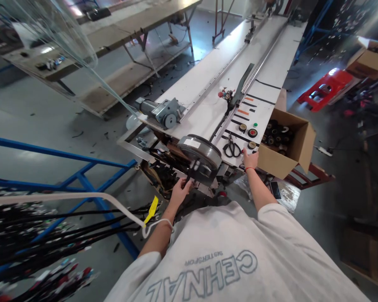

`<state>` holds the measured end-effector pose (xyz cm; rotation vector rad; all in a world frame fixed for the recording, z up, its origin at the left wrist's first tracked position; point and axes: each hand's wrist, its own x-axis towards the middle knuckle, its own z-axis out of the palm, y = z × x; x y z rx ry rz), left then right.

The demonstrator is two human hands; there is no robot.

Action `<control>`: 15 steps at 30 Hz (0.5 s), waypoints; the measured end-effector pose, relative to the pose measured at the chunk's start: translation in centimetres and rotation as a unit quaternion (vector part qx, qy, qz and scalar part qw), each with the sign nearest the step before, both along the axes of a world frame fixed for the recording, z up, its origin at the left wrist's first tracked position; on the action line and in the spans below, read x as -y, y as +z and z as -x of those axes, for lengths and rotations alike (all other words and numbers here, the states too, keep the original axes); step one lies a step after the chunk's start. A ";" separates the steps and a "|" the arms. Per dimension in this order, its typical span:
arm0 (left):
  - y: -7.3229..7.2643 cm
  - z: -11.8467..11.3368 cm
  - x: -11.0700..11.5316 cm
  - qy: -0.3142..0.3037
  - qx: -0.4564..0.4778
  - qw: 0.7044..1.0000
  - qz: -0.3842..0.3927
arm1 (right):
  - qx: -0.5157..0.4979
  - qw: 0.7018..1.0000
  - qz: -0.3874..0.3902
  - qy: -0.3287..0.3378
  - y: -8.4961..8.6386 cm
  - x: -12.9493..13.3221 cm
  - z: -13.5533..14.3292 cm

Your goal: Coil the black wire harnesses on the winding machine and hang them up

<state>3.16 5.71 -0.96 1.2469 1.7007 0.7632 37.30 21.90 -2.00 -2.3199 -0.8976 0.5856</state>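
Observation:
My left hand [179, 192] is at the near end of the table, its fingers curled at a dark piece below the round grey machine head [200, 150]. What the fingers grip is hidden. My right hand [250, 160] rests at the table's near right edge with the fingers closed; anything inside them is too small to make out. Beside it lie black-handled scissors [232, 149] and a tape roll [251, 145]. A black cable bundle [219, 127] runs from the machine head along the rail to a cluster of small connectors [226, 94].
An open cardboard box [275, 163] of dark rolls stands at the right. A motor [160, 111] sits on the table's left side. Blue frames [91, 178] with hanging black cables are at the left. A red plastic stool [324, 90] lies farther right.

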 end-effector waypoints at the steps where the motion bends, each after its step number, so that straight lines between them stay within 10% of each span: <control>1: -0.4 0.4 -0.1 -0.033 0.016 0.999 0.023 | -0.001 1.000 -0.002 -0.002 0.0 0.0 0.0; 5: -2.6 2.6 1.3 -0.178 0.015 0.973 0.149 | -0.008 1.000 -0.003 -0.007 0.0 0.0 -0.1; 9: -3.5 4.3 5.0 -0.071 -0.072 0.990 0.095 | -0.008 1.000 0.008 -0.002 0.0 -0.1 -0.1; 15: -0.4 4.5 9.1 0.030 -0.124 0.992 0.010 | -0.005 1.000 0.004 -0.001 0.1 0.0 0.0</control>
